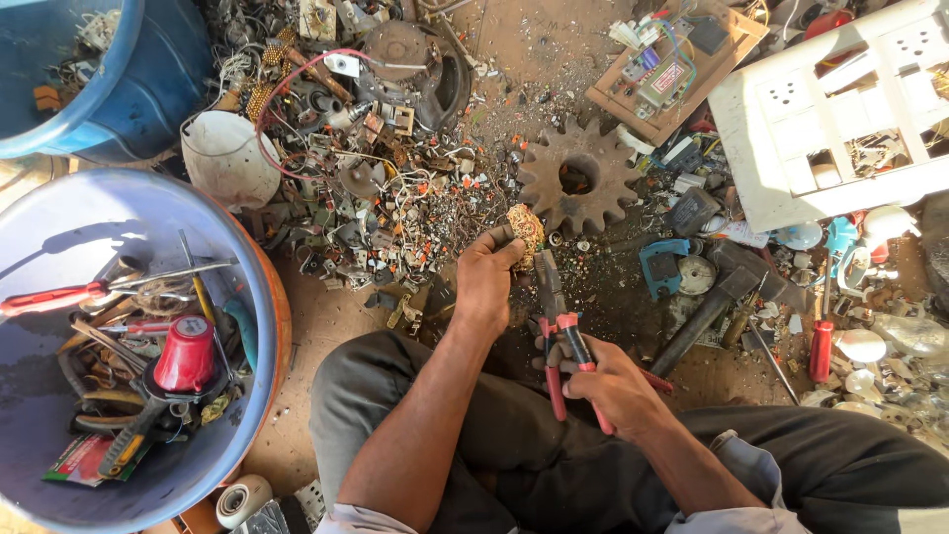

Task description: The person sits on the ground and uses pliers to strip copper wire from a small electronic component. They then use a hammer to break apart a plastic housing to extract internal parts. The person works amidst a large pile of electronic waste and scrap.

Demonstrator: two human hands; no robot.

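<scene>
Small golden-brown coil of copper winding (526,230): held above the dirt floor (326,316), fingers of the left hand (486,272) clamped around it. Red-handled steel pliers (559,331): nose pointing up toward the coil, fingers of the right hand (615,388) closed on the handles. Rusty toothed gear wheel (579,176) lies just beyond. Blue plastic tub (259,297) of hand tools stands well apart, left side.

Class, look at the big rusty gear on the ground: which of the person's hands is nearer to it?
Left. The left hand, holding a small coil, is just below-left of the rusty gear. The right hand, gripping red-handled pliers, sits further back by the lap.
</scene>
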